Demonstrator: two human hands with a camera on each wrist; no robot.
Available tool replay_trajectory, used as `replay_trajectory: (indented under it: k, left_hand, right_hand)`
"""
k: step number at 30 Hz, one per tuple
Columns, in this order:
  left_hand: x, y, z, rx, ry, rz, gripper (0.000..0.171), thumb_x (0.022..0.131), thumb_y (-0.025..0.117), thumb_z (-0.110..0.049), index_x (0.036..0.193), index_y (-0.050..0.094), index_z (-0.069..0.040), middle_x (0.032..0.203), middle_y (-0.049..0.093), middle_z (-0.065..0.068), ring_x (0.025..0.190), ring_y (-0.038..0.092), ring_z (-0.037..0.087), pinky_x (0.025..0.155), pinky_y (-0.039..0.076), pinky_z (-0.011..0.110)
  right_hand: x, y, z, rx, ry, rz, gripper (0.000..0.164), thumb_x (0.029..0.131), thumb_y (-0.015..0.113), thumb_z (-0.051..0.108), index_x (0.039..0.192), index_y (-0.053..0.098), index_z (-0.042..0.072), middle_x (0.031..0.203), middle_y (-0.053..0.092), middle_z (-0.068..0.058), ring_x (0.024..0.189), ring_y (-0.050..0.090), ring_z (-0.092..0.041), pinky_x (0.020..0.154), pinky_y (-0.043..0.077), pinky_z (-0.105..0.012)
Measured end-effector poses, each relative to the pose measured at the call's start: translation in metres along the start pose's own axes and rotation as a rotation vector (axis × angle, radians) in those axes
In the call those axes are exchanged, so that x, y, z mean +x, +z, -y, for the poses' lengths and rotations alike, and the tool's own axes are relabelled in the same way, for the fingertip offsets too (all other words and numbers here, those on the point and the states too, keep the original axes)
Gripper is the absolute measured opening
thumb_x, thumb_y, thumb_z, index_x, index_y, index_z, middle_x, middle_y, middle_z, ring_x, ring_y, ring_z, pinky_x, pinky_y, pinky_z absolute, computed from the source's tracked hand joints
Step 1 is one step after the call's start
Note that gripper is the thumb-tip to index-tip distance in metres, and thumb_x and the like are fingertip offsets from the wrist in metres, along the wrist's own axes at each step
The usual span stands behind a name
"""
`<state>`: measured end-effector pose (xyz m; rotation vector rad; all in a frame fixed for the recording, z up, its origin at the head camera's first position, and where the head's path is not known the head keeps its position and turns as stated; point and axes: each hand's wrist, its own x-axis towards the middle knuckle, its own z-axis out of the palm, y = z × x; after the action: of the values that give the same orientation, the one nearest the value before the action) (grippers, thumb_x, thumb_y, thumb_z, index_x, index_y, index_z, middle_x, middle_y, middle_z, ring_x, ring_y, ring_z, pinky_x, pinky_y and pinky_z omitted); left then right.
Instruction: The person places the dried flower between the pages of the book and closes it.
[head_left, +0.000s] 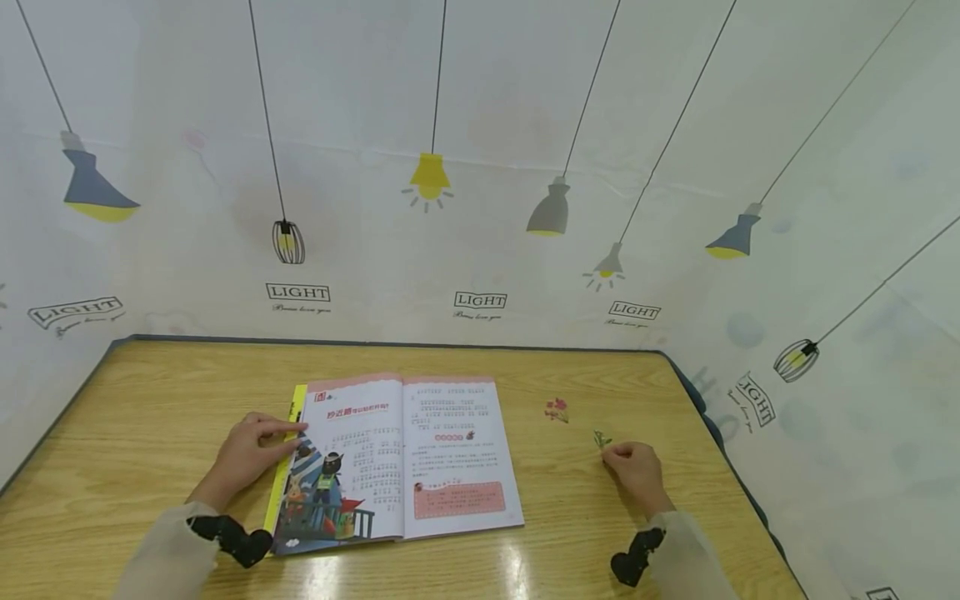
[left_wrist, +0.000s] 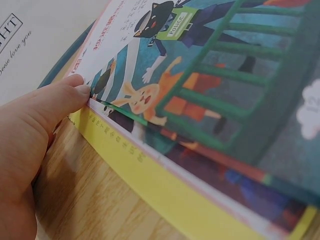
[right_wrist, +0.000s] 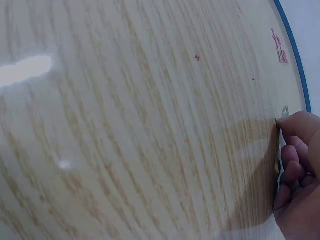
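Book point(head_left: 397, 460) lying open on the table point(head_left: 180, 375), "POLICE" printed on a cat's vest and "12" at the page corner; left hand point(head_left: 247, 457), fingers extended, touches its left edge. Right hand point(head_left: 637, 473) pinches a green sprig point(head_left: 601, 438) near red flowers point(head_left: 557, 410); "LIGHT" repeats across the far wall covering point(head_left: 375, 208).

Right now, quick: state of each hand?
Left hand: closed, pinching the left edge of the open book.
Right hand: closed, pinching a small green sprig.
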<state>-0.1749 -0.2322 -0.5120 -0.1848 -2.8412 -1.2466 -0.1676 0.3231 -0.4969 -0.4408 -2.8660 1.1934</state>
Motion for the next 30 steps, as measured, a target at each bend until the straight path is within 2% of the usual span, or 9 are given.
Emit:
replay_trajectory:
  k: [4, 14, 22, 30]
  left_hand:
    - [0.0003, 0.0005, 0.0008, 0.004, 0.002, -0.002, 0.033, 0.085, 0.069, -0.027, 0.11, 0.07, -0.006, 0.102, 0.053, 0.012, 0.087, 0.04, 0.022, 0.07, 0.03, 0.036]
    - [0.001, 0.0013, 0.0034, 0.011, 0.016, -0.006, 0.032, 0.085, 0.069, -0.027, 0.109, 0.07, -0.006, 0.102, 0.054, 0.013, 0.087, 0.041, 0.022, 0.069, 0.03, 0.036]
    - [-0.0001, 0.001, 0.004, 0.007, 0.023, -0.013, 0.032, 0.085, 0.069, -0.028, 0.109, 0.07, -0.006, 0.102, 0.054, 0.013, 0.089, 0.042, 0.023, 0.07, 0.031, 0.037]
    - [-0.0001, 0.0004, 0.002, 0.009, 0.003, 0.0, 0.032, 0.085, 0.069, -0.027, 0.11, 0.07, -0.006, 0.105, 0.054, 0.015, 0.095, 0.043, 0.026, 0.075, 0.033, 0.04]
  right_hand:
    - [-0.0015, -0.0004, -0.0017, 0.007, 0.003, -0.027, 0.021, 0.083, 0.067, 0.011, 0.091, 0.069, -0.008, 0.081, 0.067, -0.012, 0.078, 0.06, -0.028, 0.073, 0.047, -0.042]
    - [-0.001, 0.0014, -0.0025, 0.012, 0.017, -0.046, 0.02, 0.082, 0.067, 0.011, 0.088, 0.07, -0.008, 0.082, 0.067, -0.015, 0.079, 0.06, -0.029, 0.074, 0.046, -0.043]
    - [0.0007, 0.0036, -0.0011, -0.036, 0.005, -0.03, 0.021, 0.082, 0.064, 0.01, 0.087, 0.069, -0.009, 0.082, 0.067, -0.016, 0.075, 0.059, -0.025, 0.065, 0.046, -0.035]
    - [0.002, 0.0037, -0.0011, -0.066, 0.016, -0.01, 0.023, 0.083, 0.061, 0.011, 0.09, 0.068, -0.01, 0.084, 0.066, -0.017, 0.074, 0.058, -0.024, 0.064, 0.046, -0.034]
